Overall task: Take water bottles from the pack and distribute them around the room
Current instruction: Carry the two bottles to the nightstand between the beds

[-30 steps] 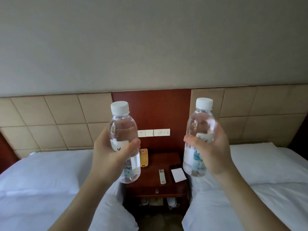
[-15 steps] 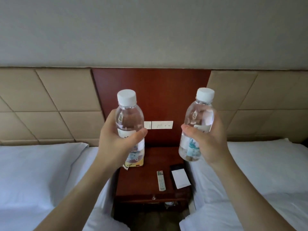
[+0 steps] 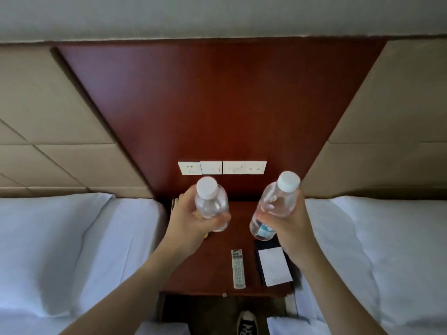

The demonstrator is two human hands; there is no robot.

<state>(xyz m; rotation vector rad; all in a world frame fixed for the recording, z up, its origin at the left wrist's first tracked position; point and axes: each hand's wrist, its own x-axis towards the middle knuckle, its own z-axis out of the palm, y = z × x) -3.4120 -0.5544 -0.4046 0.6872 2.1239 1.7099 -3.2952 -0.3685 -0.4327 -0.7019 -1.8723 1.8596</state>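
The left hand (image 3: 187, 220) grips one clear water bottle (image 3: 211, 205) and the right hand (image 3: 289, 222) grips another (image 3: 273, 209), both above the wooden counter (image 3: 217, 267), white caps up; the right bottle's cap leans rightward. Its blue label is too blurred to read. On the counter's front lie a remote control (image 3: 238, 269) and, right of it, a white notepad (image 3: 275, 265).

Both forearms are bare, with no sleeves, watch or rings visible on the left hand (image 3: 187, 220) or the right hand (image 3: 291, 224). Below the desk (image 3: 217, 262), one foot wears a black shoe (image 3: 247, 323) with a white toe cap.
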